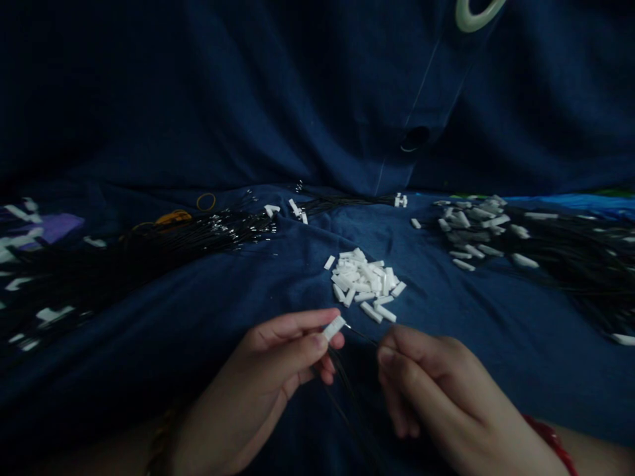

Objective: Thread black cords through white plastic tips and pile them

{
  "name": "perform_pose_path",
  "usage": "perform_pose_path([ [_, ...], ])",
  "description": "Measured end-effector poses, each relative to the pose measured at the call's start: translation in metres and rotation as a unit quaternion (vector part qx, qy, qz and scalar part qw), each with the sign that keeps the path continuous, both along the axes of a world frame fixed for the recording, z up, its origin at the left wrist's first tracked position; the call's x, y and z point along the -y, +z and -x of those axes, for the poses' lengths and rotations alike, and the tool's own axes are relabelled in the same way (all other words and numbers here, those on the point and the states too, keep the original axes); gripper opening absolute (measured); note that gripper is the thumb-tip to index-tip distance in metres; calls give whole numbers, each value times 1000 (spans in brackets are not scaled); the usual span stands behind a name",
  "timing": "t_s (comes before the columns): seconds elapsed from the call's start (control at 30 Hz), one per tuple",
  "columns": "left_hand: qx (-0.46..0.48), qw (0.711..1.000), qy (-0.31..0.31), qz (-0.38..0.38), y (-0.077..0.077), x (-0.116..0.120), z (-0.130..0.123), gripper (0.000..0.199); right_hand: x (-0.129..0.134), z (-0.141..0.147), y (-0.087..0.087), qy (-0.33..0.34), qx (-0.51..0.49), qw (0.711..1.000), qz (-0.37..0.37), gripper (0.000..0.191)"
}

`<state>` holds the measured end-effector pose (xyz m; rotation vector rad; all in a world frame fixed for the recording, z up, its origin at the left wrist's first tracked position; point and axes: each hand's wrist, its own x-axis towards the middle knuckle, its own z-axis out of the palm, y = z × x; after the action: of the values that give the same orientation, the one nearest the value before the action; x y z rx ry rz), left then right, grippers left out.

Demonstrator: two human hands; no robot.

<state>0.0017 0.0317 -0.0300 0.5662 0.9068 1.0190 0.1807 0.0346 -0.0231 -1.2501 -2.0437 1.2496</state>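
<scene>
Between thumb and fingers, my left hand (282, 357) pinches a small white connector (334, 327) near the bottom middle. To its right, my right hand (426, 377) is closed on a thin black wire (364, 336), whose bright tip is at the connector's right end; whether it is inside cannot be told. More dark wires (347, 387) hang below my left fingers. A pile of loose white connectors (364, 277) lies on the blue cloth (278, 284) just beyond my hands.
Black wires with bare metal tips (218, 231) spread at the left, beside an orange bundle (173, 217) and a purple piece (59, 228). Wires with white connectors (476, 221) lie at the right. A pale ring (473, 23) hangs at the top.
</scene>
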Motion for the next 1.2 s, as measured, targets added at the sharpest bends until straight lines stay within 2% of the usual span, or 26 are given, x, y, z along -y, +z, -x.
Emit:
perform_pose_path([
  [0.23,-106,993,-10,-46,-3,1,-1,18,0,2,3,30,79,989,-123,29],
  [0.47,-133,988,-27,-73,-6,3,-3,19,-2,4,2,52,141,954,-258,23],
  [0.87,-164,982,-41,-83,-1,3,-5,19,-2,4,-3,58,125,960,-243,23],
  [1.0,-115,992,-21,-44,-1,2,-5,19,-9,2,1,57,155,960,-227,21],
  [1.07,-78,997,-9,-17,-2,1,-3,18,-16,-4,2,60,162,942,-287,16],
  [1.2,-37,999,-4,0,-2,0,1,18,-30,-17,1,92,125,851,-501,5],
])
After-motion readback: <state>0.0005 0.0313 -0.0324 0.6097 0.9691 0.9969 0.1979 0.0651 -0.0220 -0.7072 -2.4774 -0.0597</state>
